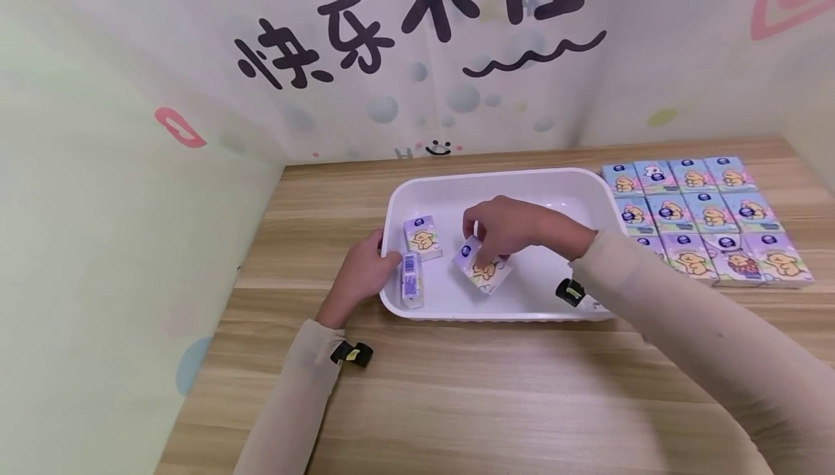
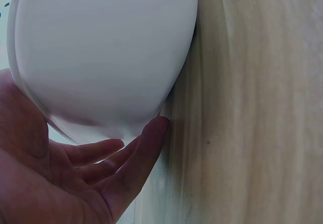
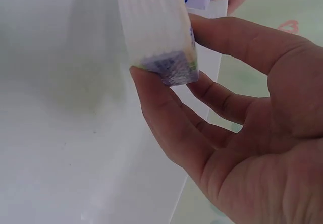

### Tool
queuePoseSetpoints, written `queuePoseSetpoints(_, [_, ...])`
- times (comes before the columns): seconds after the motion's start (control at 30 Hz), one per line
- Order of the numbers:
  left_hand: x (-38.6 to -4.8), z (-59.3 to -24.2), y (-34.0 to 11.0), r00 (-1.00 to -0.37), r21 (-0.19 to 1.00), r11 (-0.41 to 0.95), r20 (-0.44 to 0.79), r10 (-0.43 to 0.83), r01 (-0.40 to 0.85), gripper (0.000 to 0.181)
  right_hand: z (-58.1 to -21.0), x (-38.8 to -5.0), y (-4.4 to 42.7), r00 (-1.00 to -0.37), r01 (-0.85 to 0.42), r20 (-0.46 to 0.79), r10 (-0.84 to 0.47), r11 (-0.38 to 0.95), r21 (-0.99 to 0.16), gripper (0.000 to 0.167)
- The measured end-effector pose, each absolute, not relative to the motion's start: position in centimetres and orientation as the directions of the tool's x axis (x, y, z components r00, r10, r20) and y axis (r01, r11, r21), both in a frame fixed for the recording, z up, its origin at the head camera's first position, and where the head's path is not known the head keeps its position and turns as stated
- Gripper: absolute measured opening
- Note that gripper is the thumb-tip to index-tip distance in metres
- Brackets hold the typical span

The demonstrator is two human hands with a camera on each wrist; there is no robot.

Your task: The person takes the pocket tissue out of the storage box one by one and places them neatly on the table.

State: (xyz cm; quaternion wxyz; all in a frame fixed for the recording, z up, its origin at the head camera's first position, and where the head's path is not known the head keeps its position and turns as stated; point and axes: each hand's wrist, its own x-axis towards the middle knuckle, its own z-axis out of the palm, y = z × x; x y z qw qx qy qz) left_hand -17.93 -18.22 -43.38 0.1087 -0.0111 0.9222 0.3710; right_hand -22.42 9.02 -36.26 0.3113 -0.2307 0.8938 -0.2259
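Note:
My right hand pinches a small purple pack of tissues with a cartoon print, over the floor of a white plastic tray. The right wrist view shows the pack's white side between thumb and fingers. At the tray's left end, my left hand grips the rim, thumb on top. Its fingers lie against the outer wall in the left wrist view. Inside the tray near that hand, one tissue pack lies face up and another stands on its narrow side.
Right of the tray, several blue and purple tissue packs lie in neat rows on the wooden table. A white printed cloth hangs behind the table, and a pale wall covering stands on the left.

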Motion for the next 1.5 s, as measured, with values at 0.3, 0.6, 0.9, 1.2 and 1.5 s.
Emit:
queuePoseSetpoints(0.3, [-17.8,-43.3,-18.1,-0.975,0.679,0.725,-0.216,0.053,-0.111,0.065,-35.5,-22.0,11.1,-0.735,-0.263,-0.399,-0.548,0.773,-0.577,0.036])
queuePoseSetpoints(0.6, [-17.8,-43.4,-18.2,-0.974,0.683,0.722,-0.217,0.056,-0.111,0.065,-34.7,-21.4,13.4,-0.76,-0.269,-0.341,-0.553,0.746,-0.61,0.043])
queuePoseSetpoints(0.9, [-17.9,-43.3,-18.1,-0.975,0.681,0.725,-0.212,0.061,-0.103,0.065,-34.4,-20.5,15.7,-0.79,-0.269,-0.285,-0.543,0.725,-0.634,0.043])
queuePoseSetpoints(1.2, [-17.8,-43.3,-18.1,-0.973,0.683,0.722,-0.222,0.055,-0.115,0.065,-34.3,-19.5,18.4,-0.818,-0.261,-0.237,-0.524,0.706,-0.658,0.046])
queuePoseSetpoints(1.5, [-17.9,-43.2,-18.1,-0.973,0.675,0.728,-0.227,0.051,-0.119,0.065,-34.6,-18.1,21.3,-0.839,-0.222,-0.239,-0.489,0.709,-0.67,0.046])
